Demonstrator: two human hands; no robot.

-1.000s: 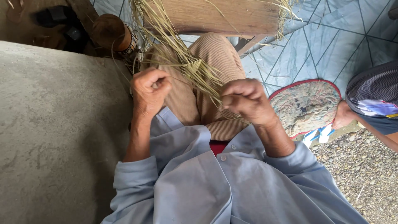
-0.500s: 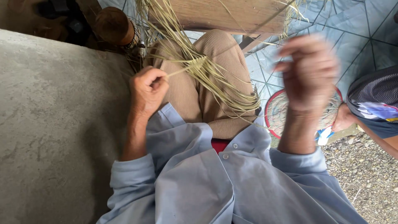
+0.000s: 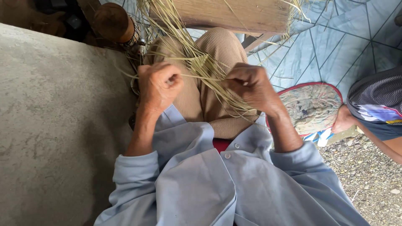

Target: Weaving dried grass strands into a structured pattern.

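Observation:
Over my lap, my left hand (image 3: 158, 86) is closed on thin pale straw strands (image 3: 197, 62) that stretch across toward my right hand (image 3: 251, 87). My right hand pinches the same strands at their other side. The strands meet in a small woven point above my knee and trail down over my tan ribbed trousers (image 3: 217, 109). More loose straw hangs from a wooden plank (image 3: 234, 14) ahead of my knees.
A grey concrete slab (image 3: 54, 125) fills the left side. A round brown wooden post (image 3: 112, 23) stands at the top left. A red-rimmed round fan (image 3: 312, 108) lies on blue patterned tiles (image 3: 335, 46). Another person's arm and striped sleeve (image 3: 377, 109) reach in from the right, over gravel (image 3: 368, 180).
My right hand swung up and away from the straw half a second ago, then came back down onto the strands. My left hand stayed closed on them.

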